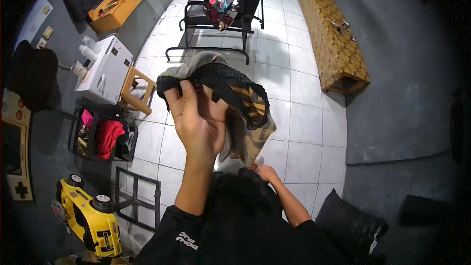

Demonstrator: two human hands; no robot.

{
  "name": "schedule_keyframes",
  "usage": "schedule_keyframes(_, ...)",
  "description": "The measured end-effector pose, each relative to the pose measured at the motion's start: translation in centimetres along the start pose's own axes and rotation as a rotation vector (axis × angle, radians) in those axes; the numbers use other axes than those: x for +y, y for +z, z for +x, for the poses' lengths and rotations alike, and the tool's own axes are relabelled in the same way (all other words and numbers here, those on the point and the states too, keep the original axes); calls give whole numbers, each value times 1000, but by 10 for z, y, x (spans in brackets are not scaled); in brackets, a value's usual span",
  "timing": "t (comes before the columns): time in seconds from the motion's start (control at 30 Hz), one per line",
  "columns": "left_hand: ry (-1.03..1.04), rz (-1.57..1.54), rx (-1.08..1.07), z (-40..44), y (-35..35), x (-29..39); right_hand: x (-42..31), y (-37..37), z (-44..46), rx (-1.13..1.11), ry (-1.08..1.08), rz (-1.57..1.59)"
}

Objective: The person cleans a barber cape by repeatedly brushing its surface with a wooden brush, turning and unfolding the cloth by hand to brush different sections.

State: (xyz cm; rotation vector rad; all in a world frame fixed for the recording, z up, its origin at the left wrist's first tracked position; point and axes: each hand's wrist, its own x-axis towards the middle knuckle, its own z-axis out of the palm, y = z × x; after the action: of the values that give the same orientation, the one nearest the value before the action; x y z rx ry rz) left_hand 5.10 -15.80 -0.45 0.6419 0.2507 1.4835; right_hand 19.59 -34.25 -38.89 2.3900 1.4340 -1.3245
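Observation:
A pair of shorts in grey, tan and black, with a gathered black elastic waistband, hangs in front of my chest. My left hand is raised with its palm towards me, and its fingers reach into the waistband and hold it up. Cloth hides some of those fingertips. Lower down and to the right, my right hand is closed on the bottom end of the shorts, close to my black shirt. The fabric stretches between the two hands.
Ahead, a black metal-framed chair bears a pile of clothes. A long woven-patterned bench lines the right wall. Leftward are a white cabinet, wooden stool, black rack and yellow toy car. A black pillow lies right.

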Motion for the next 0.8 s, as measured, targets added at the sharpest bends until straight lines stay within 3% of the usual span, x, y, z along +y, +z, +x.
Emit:
schedule_keyframes(0.07, 10, 26, 6, -2, -7, -4, 36, 14, 39, 290, -249, 54)
schedule_keyframes(0.13, -5, 53, 49, -5, -7, -9, -10, -52, 0, 473, -308, 573)
schedule_keyframes(0.2, -19, 56, 59, -10, -6, -15, -75, -143, -70, 103, -227, 1285)
schedule_keyframes(0.3, -24, 130, 97, -17, -4, -26, -118, -201, -134, 30, -620, 1470)
schedule_keyframes(0.37, -53, 103, 56, -19, 6, -24, -139, -205, -156, 86, -690, 1452)
schedule_keyframes(0.47, -26, 96, 16, -18, 7, -21, -129, -160, -119, -102, -656, 1427)
schedule_keyframes(0.57, 35, 154, 54, -10, 1, -17, -89, -83, -58, 414, -603, 579)
schedule_keyframes(0.63, 50, 69, 36, -5, -2, -9, -32, -23, -22, 331, -526, 166)
schedule_keyframes(0.7, 74, 50, 24, -2, -2, -9, -8, -4, -20, -14, -3, 31)
schedule_keyframes(0.8, 24, 49, 54, -9, -5, -8, 15, 5, -16, 21, 78, 44)
